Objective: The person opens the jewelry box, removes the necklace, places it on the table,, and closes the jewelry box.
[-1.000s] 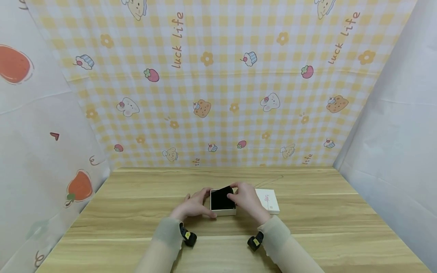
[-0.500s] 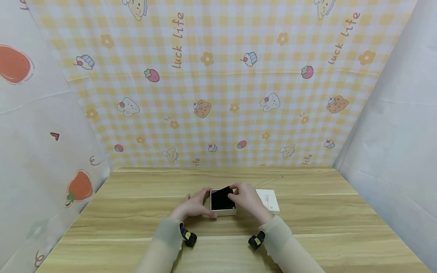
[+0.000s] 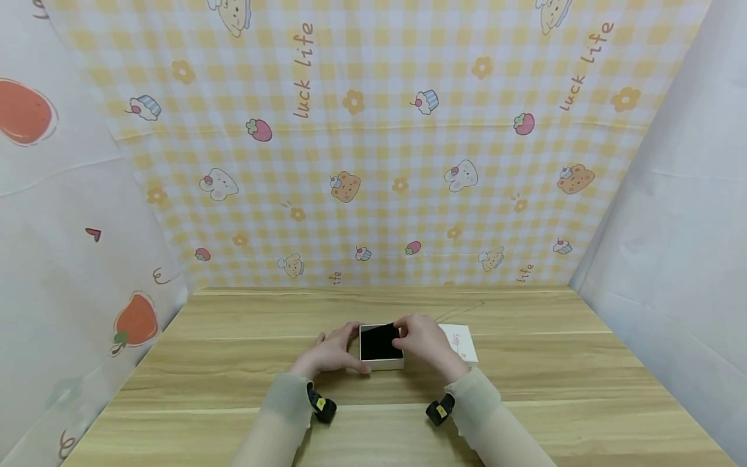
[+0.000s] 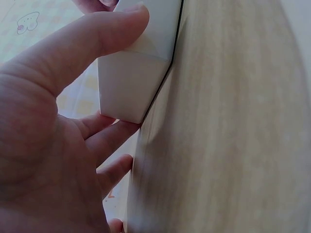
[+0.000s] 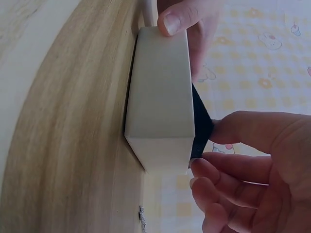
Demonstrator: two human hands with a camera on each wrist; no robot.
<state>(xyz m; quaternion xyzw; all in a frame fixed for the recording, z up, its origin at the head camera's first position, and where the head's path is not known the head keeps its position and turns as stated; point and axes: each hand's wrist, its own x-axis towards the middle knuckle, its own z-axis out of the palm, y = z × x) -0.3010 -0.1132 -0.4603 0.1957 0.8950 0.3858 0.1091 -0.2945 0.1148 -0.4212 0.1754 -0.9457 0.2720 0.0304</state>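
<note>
A small white box (image 3: 382, 365) sits on the table in front of me, with a black pad (image 3: 378, 342) inside its opening. My left hand (image 3: 329, 353) holds the box at its left end, thumb on the near wall and fingers at the far side. At the right end, my right hand (image 3: 425, 340) pinches the pad's edge between thumb and fingers. In the right wrist view the black pad (image 5: 200, 127) tilts up out of the box (image 5: 160, 87) at that edge. What lies beneath the pad is hidden.
A white lid (image 3: 460, 342) with a pink flower print lies right of the box, partly behind my right hand. A thin chain (image 3: 467, 311) stretches over the wood table (image 3: 257, 311) behind it. A yellow checked cloth (image 3: 379, 143) hangs at the back.
The pad's raised right edge has come down closer to the box, and my right hand has shifted slightly right and down with it. The left hand keeps its place on the box.
</note>
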